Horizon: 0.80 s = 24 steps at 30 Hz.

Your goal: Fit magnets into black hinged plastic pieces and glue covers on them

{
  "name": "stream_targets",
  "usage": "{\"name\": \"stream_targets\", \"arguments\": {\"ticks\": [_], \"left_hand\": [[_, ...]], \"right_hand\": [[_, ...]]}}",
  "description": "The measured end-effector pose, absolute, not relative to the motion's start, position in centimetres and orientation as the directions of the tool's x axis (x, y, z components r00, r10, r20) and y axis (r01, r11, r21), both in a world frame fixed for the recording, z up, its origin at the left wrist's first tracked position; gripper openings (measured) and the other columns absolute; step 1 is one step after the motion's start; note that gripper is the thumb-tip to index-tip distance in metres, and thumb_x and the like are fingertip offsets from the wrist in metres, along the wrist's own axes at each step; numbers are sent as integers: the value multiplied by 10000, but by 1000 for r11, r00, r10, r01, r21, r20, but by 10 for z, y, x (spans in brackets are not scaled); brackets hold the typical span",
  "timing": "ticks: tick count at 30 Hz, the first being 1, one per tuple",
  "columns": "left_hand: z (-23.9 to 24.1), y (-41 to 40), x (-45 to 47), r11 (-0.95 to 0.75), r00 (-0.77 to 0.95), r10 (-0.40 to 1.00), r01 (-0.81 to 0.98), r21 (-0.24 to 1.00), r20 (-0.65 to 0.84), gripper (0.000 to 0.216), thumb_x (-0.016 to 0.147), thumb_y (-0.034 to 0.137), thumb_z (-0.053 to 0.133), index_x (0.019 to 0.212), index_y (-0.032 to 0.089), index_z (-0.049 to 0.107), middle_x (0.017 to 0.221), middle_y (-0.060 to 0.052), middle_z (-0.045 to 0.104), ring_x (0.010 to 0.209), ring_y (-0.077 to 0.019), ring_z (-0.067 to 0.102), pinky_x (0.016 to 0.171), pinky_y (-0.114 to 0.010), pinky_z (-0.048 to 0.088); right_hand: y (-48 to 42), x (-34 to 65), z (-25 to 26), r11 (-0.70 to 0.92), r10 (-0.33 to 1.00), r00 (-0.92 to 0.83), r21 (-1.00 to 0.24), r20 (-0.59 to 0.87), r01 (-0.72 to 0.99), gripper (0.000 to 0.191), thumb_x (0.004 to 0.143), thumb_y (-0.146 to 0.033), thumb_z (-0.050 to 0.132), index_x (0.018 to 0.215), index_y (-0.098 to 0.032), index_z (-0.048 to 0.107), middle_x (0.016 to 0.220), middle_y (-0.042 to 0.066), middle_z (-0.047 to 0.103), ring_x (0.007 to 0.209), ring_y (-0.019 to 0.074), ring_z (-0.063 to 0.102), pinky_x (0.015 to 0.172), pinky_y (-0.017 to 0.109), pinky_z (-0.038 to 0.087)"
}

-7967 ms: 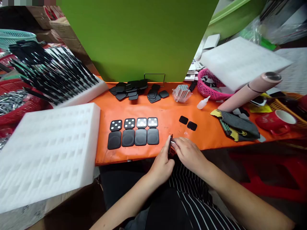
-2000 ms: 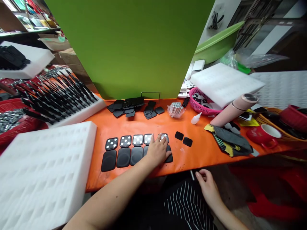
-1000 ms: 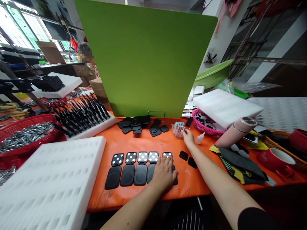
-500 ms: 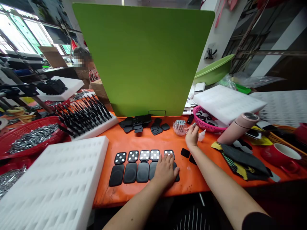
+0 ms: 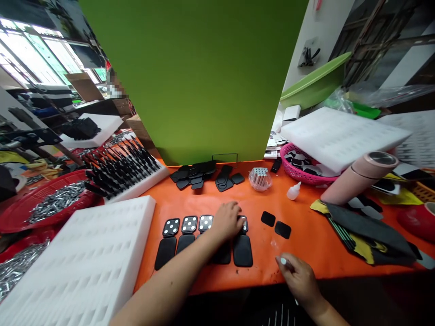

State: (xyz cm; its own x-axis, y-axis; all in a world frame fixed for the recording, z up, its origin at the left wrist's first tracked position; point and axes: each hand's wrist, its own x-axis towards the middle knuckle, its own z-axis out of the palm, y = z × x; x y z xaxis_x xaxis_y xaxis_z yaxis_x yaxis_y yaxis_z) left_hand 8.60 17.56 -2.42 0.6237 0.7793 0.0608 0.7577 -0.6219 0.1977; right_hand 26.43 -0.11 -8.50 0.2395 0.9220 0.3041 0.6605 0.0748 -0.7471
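Several flat black hinged cases (image 5: 243,251) lie unfolded in a row, their upper panels bearing white dots. My left hand (image 5: 227,220) rests palm down over the row's right part, its fingers slightly bent near the last dotted panel (image 5: 245,223). It hides the neighbouring dotted panel, and my forearm crosses the lower panels. Close to the table's front edge, my right hand (image 5: 301,277) is closed around a small slim cylinder (image 5: 283,261) with a pale round end. Similar silver cylinders (image 5: 260,172) stand bundled in a clear plastic cup (image 5: 261,184).
Two black squares (image 5: 282,229) and a small white dropper bottle (image 5: 293,191) lie on the orange table. Black plates (image 5: 195,173) are heaped before the green board (image 5: 197,81). White foam (image 5: 84,244) and a red basket (image 5: 20,199) flank the left; a pink flask (image 5: 360,176) lies right.
My right hand has come back from the clear cup to the table's front edge, holding a cylinder. My left hand has moved up over the dotted panels. The view has shifted slightly.
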Motion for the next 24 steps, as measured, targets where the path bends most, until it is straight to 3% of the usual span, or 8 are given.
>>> {"name": "stream_targets", "arguments": {"ticks": [4,7,9,12,16,20,24], "left_hand": [[-19,260,106,-482,483,875,866,132,26,683,750,541,494,1308,191,312,1440,-160,151,1297,-352,176,1012,-500,197],[-19,303,117,-415,419,907,906,87,-37,868,669,650,515,1353,194,235,1428,-214,139,1271,-421,197,964,-557,231],[-21,317,121,-404,408,909,913,61,-81,825,692,659,480,1344,202,265,1399,-227,215,1211,-412,327,917,-525,319],[-22,322,127,-420,420,899,907,27,-125,617,803,538,445,1304,197,329,1305,-184,379,1072,-308,497,838,-456,421],[-22,311,130,-462,456,873,887,7,-171,354,853,332,484,1156,148,470,1130,-90,518,961,-202,542,804,-414,464],[-16,291,112,-493,496,849,868,67,-180,299,848,315,497,1086,135,514,1058,-76,555,914,-183,559,789,-395,467],[-1,274,78,-451,474,874,873,186,-106,239,837,311,488,1034,202,566,933,-61,623,895,-213,575,799,-366,433]], "right_hand": [[7,263,-92,115,881,233,-664,412,739,177,849,-311,482,741,-188,548,549,-6,505,488,130,475,512,235,369],[9,262,-91,173,864,164,-587,475,791,150,854,-278,480,758,-179,541,574,5,533,514,135,509,521,232,366],[8,262,-91,180,862,146,-564,484,806,144,858,-249,467,749,-176,527,574,7,529,518,138,511,522,235,359],[6,261,-89,190,864,126,-548,487,814,142,860,-216,452,738,-172,508,571,4,509,516,136,497,525,242,347],[5,260,-87,189,864,128,-550,487,814,126,863,-218,458,756,-171,506,588,6,513,530,139,497,537,251,344],[6,261,-88,176,869,145,-568,474,804,122,866,-232,459,780,-169,519,607,13,538,551,145,519,551,255,358],[7,263,-93,147,872,183,-599,454,787,140,862,-273,476,800,-170,548,652,27,583,574,149,552,568,252,384]]}}
